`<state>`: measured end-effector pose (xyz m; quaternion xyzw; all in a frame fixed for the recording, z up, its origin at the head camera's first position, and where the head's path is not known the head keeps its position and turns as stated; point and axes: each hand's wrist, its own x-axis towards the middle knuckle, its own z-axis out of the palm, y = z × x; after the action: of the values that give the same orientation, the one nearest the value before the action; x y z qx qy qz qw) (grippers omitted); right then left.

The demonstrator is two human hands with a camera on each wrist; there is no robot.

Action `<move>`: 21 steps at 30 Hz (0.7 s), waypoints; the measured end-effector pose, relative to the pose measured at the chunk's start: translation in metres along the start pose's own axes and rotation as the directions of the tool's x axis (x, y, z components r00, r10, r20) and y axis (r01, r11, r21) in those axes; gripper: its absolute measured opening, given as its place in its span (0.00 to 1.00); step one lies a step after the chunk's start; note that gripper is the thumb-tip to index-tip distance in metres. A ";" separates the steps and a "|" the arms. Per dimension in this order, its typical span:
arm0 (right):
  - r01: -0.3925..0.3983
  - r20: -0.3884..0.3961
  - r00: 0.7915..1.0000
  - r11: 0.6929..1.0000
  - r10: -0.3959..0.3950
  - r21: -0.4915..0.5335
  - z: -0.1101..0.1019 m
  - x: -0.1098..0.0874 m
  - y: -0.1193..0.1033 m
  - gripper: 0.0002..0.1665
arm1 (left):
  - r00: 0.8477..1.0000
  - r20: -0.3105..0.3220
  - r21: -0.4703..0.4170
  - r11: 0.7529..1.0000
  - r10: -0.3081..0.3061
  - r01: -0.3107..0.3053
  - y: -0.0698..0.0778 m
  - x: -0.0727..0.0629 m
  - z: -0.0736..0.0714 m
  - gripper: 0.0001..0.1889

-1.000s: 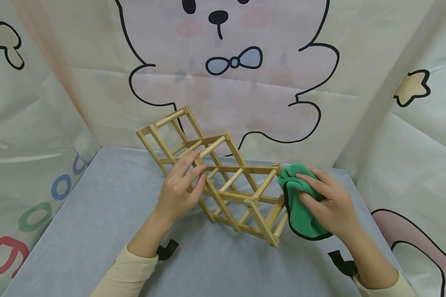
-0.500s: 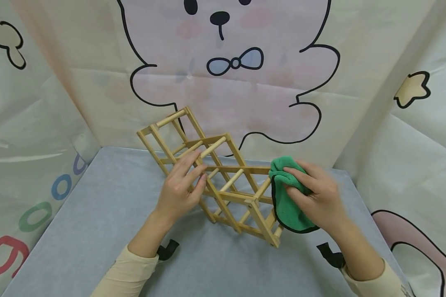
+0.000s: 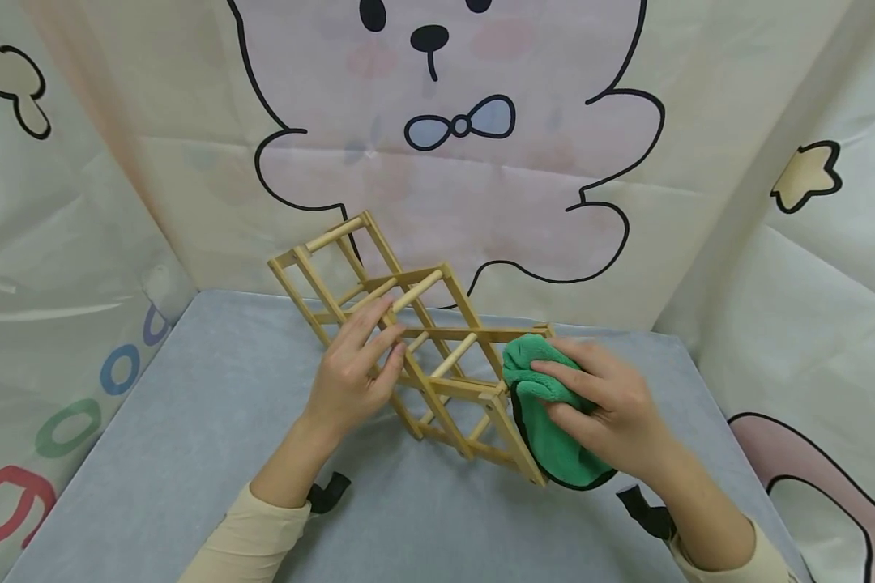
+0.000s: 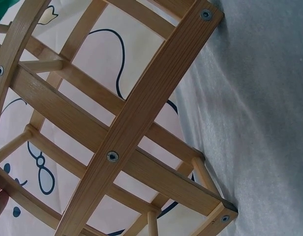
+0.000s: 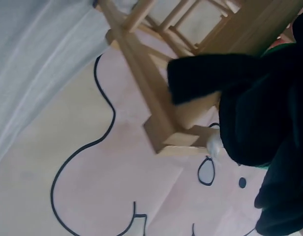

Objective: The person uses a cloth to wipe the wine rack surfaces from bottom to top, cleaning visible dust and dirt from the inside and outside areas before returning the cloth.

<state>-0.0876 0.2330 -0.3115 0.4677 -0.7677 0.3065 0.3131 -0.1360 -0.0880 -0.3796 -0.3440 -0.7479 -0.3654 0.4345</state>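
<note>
A light wooden folding rack (image 3: pixel 459 389), made of crossed slats and round dowels, stands on the table. My left hand (image 3: pixel 346 372) holds it near the middle, thumb and fingers around a slat by a dowel. At the rack's right end my right hand (image 3: pixel 616 397) grips a folded green cloth (image 3: pixel 557 437) with black edging, pressed up to the end slats and covering part of them. Up close in the left wrist view, the rack (image 4: pixel 141 111) shows bolted slats. A corner of the rack (image 5: pixel 141 73) appears in the right wrist view, where the right hand is hidden.
The table has a light blue cloth cover (image 3: pixel 153 453). A curtain (image 3: pixel 700 162) with cartoon drawings hangs behind and at both sides. Black straps hang at both wrists; the right strap (image 5: pixel 259 103) blocks much of the right wrist view.
My right hand has moved the green cloth leftward along the rack's right end, up a little and then down. The left hand and the rack have stayed put.
</note>
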 end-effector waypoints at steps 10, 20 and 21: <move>0.116 -0.012 0.993 0.991 -0.116 0.063 0.000 0.007 -0.016 0.19 | 1.000 -0.003 0.006 1.000 0.015 -0.015 -0.003 -0.002 0.001 0.09; 0.193 0.015 0.981 0.975 -0.195 0.107 0.001 0.010 -0.026 0.17 | 1.000 0.001 0.014 1.000 0.018 -0.018 -0.003 -0.002 0.001 0.09; 0.196 0.021 0.980 0.975 -0.199 0.104 0.001 0.008 -0.027 0.17 | 1.000 0.000 0.014 1.000 0.019 -0.019 -0.003 -0.002 0.001 0.09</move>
<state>-0.0664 0.2179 -0.3007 0.5615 -0.7057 0.3051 0.3059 -0.1384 -0.0888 -0.3824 -0.3481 -0.7471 -0.3558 0.4406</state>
